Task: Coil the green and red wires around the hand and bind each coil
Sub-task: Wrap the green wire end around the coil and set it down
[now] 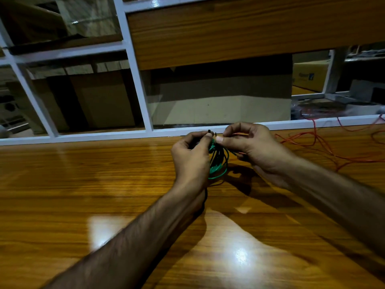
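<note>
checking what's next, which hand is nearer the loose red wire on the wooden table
Right. The right hand sits just beside the loose red wire; the left hand is farther, across the green wire coil.

wire coil [218,163] between both hands above table [104,174], loose wire [325,147] lying right

The green wire [218,163] is seen just right of the frame's centre, wound into a small coil of several loops that hangs upright, with its lowest loop close over the wooden surface. A small dark piece is seen at its top, too blurred to be identified. The red wire [325,144] is spread uncoiled in loose curves at the right edge.
</note>
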Motion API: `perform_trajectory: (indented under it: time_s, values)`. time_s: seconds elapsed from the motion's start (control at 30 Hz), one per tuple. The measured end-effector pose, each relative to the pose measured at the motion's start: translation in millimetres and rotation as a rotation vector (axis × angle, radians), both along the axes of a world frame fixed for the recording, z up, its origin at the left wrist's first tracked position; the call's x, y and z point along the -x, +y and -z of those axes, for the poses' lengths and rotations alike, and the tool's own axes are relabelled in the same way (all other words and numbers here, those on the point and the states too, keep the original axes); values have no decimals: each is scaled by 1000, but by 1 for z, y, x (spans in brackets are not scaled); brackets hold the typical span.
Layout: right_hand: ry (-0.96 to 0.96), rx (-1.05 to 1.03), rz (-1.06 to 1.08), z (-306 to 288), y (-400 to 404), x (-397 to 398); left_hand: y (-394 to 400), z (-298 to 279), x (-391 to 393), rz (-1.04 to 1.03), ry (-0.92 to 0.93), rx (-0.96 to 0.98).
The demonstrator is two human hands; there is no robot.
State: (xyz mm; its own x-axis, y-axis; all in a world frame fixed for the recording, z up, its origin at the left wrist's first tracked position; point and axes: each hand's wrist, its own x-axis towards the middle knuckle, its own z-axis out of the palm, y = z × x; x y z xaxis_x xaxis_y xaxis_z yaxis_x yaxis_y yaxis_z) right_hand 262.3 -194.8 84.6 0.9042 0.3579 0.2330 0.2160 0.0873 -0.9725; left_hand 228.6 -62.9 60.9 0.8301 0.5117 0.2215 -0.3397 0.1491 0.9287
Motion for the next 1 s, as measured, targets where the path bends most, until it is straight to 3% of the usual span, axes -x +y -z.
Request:
perform_trajectory:
  time_s: [0.17, 0.37, 0.67, 1.0]
  values:
    - [-262, 95, 97, 5, 0, 1, 1, -1, -2, 35, 76, 164]
    - [-502, 231, 226, 13, 5, 0, 3, -7, 3, 64, 107, 224]
    - [-818, 366, 232, 19, 5, -2, 2, -7, 2, 86, 97, 230]
    - [-588, 150, 200, 23, 10, 3, 3, -6, 2, 88, 108, 221]
